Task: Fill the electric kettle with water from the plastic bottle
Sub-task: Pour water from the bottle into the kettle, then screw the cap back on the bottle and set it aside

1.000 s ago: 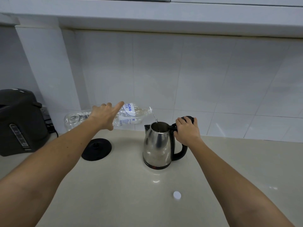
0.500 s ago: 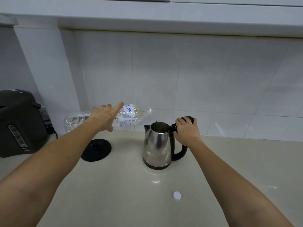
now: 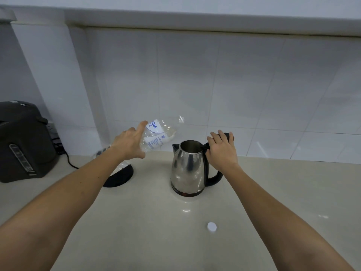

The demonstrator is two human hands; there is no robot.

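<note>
A steel electric kettle (image 3: 187,169) with a black handle stands on the beige counter (image 3: 156,222), its top uncovered. My right hand (image 3: 221,151) rests on the black lid and the handle top, holding the lid back. My left hand (image 3: 130,143) grips a clear plastic bottle (image 3: 158,135) with a blue and white label. The bottle tilts with its neck up and to the right, left of the kettle mouth and apart from it. No water stream shows. Part of the bottle is hidden behind my hand and wrist.
The kettle's round black base (image 3: 119,176) lies left of the kettle, partly behind my left arm. A dark hot-water dispenser (image 3: 23,141) with a cord stands at far left. A white bottle cap (image 3: 212,226) lies on the counter in front. A tiled wall runs behind.
The bottle went from lying level with its mouth over the kettle, a thin stream falling, to neck raised and drawn back left. The stream has stopped. My right hand stays on the lid.
</note>
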